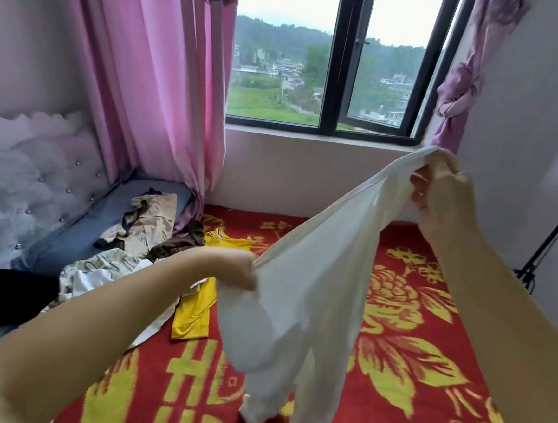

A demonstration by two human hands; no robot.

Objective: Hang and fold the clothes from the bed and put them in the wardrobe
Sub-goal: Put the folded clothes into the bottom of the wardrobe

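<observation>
Head view: my two bare forearms reach out over the bed [395, 318], which is covered by a red blanket with yellow flowers and lettering. Nearest, the loose lower end of a white garment [301, 298] hangs down just above the blanket near the bed's near edge; can't tell if it touches. My left hand [234, 267] has its grip clamped on a bunched part of the white garment, fingers curled round the cloth, over the middle of the bed. My right hand [443, 196] is raised higher toward the far right corner, grip clamped on the garment's other end, cloth pulled over the fingers. The garment is stretched taut on a slope between both hands, off the bed.

Behind my left hand, a yellow shirt [194, 314] lies flat on the blanket, partly hidden by my arm. Left of it, a patterned white-and-grey garment [102, 268] is crumpled by the bed's left edge, beside a black cloth [7, 294]. Farther back: a brown garment [180, 240] and a beige garment with dark trim [148, 222] on a blue sheet at the far left corner, by the tufted headboard [31, 187].

Beyond the far edge: pink curtain [161, 87], window [333, 69] with a dark frame, a knotted purple curtain [457, 98] at right, and a black stand [546, 246] by the right wall.
</observation>
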